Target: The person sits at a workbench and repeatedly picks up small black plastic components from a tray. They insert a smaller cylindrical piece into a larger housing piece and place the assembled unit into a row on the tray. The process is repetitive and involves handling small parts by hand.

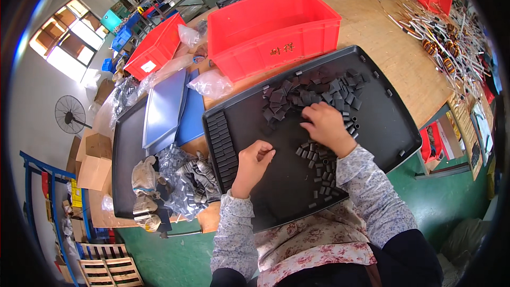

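A black tray (281, 180) lies in front of me on the table. Over its middle, my left hand (254, 163) is closed in a pinch; whatever its fingertips hold, if anything, is hidden. My right hand (328, 126) has curled fingers at the near edge of a heap of flat dark grey pieces (313, 94), and I cannot make out what is in them. Short black tubes (324, 170) lie loose beneath and beside my right wrist. Along the tray's left wall, small black blocks (220, 141) stand packed in a neat column.
A large red bin (276, 53) stands against the tray's far edge, with another red bin (155, 48) to its left. Blue panels (167, 109), plastic bags (180, 180) and work gloves (144, 178) lie at left. Bundled wires (446, 42) cover the table's far right.
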### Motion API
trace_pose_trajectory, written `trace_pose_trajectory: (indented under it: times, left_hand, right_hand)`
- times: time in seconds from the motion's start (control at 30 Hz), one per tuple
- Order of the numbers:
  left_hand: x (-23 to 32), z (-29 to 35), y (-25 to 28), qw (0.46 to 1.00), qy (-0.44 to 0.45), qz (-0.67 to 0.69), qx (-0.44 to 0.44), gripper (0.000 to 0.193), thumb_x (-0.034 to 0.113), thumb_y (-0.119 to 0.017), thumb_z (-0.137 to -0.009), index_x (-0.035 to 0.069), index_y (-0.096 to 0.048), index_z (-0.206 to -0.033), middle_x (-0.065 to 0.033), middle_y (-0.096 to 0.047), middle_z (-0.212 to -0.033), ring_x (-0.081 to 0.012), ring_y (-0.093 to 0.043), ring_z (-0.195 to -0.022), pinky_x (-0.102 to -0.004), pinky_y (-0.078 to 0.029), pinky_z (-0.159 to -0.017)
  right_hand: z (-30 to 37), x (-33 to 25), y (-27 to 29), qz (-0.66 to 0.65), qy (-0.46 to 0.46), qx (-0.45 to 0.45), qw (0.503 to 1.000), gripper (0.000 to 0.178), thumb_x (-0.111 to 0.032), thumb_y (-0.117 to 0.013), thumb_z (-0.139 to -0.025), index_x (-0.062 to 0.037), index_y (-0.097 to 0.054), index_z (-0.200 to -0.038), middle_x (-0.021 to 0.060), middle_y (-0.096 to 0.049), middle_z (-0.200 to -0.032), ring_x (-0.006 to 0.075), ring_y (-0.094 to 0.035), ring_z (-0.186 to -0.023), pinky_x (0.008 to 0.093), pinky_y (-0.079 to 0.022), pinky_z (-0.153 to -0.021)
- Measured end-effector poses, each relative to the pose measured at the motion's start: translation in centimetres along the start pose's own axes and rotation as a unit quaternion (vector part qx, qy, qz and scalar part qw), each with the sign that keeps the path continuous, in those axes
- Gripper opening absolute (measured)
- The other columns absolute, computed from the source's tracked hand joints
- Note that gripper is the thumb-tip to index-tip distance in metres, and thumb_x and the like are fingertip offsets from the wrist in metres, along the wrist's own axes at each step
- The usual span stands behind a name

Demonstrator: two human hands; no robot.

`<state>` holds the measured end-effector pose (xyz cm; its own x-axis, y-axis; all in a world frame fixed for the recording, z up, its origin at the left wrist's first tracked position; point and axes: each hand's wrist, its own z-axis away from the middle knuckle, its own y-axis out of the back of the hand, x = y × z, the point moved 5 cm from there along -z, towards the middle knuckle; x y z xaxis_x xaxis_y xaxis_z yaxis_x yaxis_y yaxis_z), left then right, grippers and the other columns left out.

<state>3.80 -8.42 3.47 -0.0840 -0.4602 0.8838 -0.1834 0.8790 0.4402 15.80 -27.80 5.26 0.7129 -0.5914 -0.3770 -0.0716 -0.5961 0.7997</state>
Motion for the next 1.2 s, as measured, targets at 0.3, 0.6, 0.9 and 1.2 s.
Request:
trace_pose_trajectory:
  times: [0.3, 0.6, 0.9, 1.2]
  left_hand:
    - [-1.8, 0.2, -0.1, 0.988, 0.038, 0.149, -0.033, 0.013, -0.005, -0.065, -0.090, 0.000, -0.054, -0.086, -0.0078, -0.067, -0.093, -0.0102, -0.066, -0.083, -0.0239, -0.057, -0.071]
    - [-0.4, 0.2, -0.2, 0.986, 0.044, 0.161, 0.009, 0.013, 0.001, -0.076, -0.086, -0.002, -0.064, -0.092, -0.0059, -0.068, -0.088, -0.0087, -0.066, -0.077, -0.0239, -0.056, -0.072]
    - [-1.5, 0.6, -0.2, 0.981, 0.107, 0.158, -0.037, 0.018, 0.003, -0.077, -0.085, -0.003, -0.070, -0.101, -0.0044, -0.070, -0.084, -0.0098, -0.066, -0.078, -0.0231, -0.054, -0.072]
    - [-1.8, 0.4, 0.5, 0.971, 0.096, 0.219, -0.027, 0.021, 0.000, -0.077, -0.084, -0.003, -0.071, -0.104, -0.0043, -0.070, -0.093, -0.0103, -0.066, -0.085, -0.0241, -0.055, -0.079]
  right_hand:
    - [1.1, -1.2, -0.8, -0.051, 0.040, -0.148, 0.987, 0.023, -0.007, -0.077, -0.070, -0.0094, -0.063, -0.088, 0.0042, -0.062, -0.086, 0.0279, -0.058, -0.091, 0.0400, -0.050, -0.080]
    - [1.2, -1.2, 0.6, -0.010, 0.021, -0.122, 0.992, 0.032, -0.001, -0.078, -0.066, -0.0080, -0.060, -0.092, 0.0049, -0.060, -0.091, 0.0308, -0.058, -0.094, 0.0417, -0.050, -0.080]
    - [-0.1, -4.0, -0.3, -0.281, 0.010, -0.106, 0.954, 0.026, 0.005, -0.070, -0.078, -0.0065, -0.062, -0.099, 0.0070, -0.065, -0.093, 0.0235, -0.063, -0.091, 0.0351, -0.052, -0.080]
    - [-1.0, -4.9, -4.0, -0.608, -0.144, -0.237, 0.744, 0.008, -0.003, -0.069, -0.091, -0.0008, -0.066, -0.098, 0.0004, -0.067, -0.091, 0.0073, -0.063, -0.089, 0.0250, -0.052, -0.080]
